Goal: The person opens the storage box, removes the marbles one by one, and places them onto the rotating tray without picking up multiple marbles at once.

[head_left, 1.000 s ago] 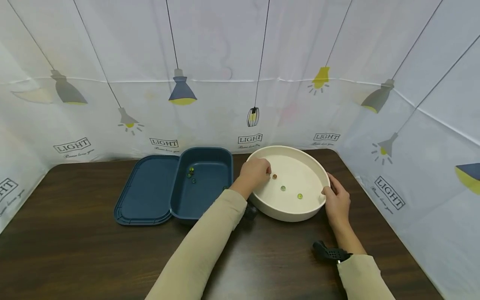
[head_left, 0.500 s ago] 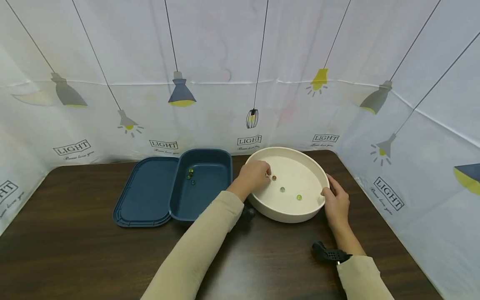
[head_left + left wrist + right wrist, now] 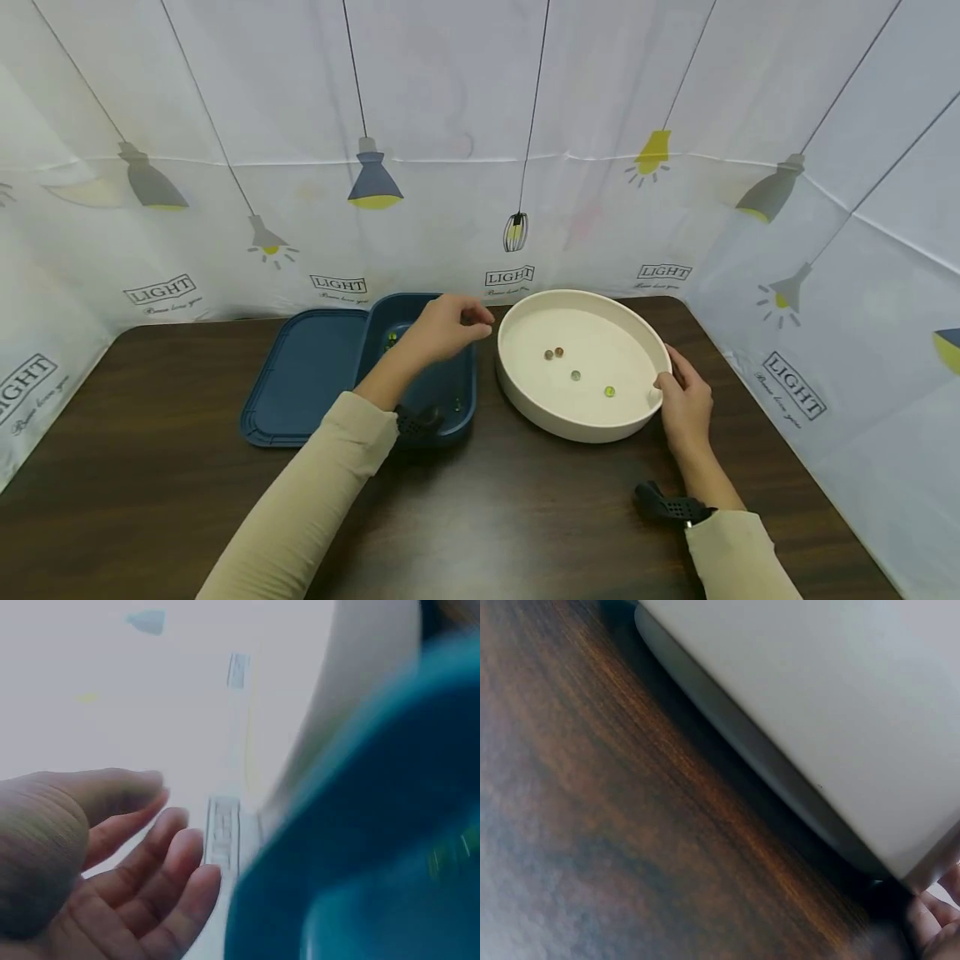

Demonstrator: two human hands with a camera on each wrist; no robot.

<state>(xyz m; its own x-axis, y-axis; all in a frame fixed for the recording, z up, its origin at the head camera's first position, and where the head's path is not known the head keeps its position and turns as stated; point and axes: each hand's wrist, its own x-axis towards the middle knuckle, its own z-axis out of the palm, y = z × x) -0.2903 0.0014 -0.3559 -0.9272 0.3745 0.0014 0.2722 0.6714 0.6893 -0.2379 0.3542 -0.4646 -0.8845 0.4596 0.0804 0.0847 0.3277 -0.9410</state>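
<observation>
Fingers over the grained table [image 3: 495,525]: the right hand [image 3: 686,408] pinches the smooth, round bowl [image 3: 600,333] near four o'clock; the left hand [image 3: 441,332], loosely curved, slightly spread, hangs over the box [image 3: 448,383] near two. Narrow gap at the bowl's nine; flat lid [image 3: 303,375] at the box's; glassy marbles [image 3: 609,392] inside both.

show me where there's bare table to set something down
One wide bare patch of table lies between the left sleeve and right sleeve, in front of the white bowl. Another lies left of the blue lid. Crowded: the back row of lid, blue box and bowl, with the left hand by the box and the right hand on the bowl's rim.
</observation>
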